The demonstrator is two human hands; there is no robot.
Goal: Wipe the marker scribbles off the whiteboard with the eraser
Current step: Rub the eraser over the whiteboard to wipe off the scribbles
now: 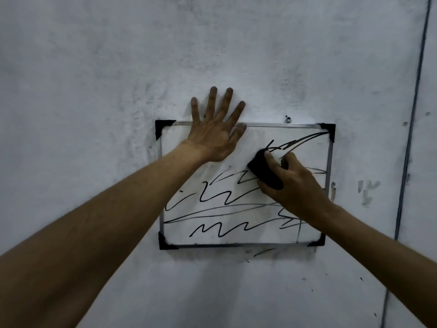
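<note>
A small whiteboard [238, 245] with a metal frame and black corner caps hangs on a grey wall. Black marker scribbles [222, 197] cover its lower half and its upper right part; the upper left area is mostly white. My left hand [212, 136] lies flat with spread fingers across the board's top edge, fingertips on the wall above. My right hand [293, 183] grips a black eraser [262, 171] and presses it against the board right of centre, among the scribbles.
A nail or screw [288, 119] sticks out of the wall just above the board's top edge. Stray marker marks [263, 252] sit on the wall below the board. A thin vertical cable [412, 114] runs down the wall at the right.
</note>
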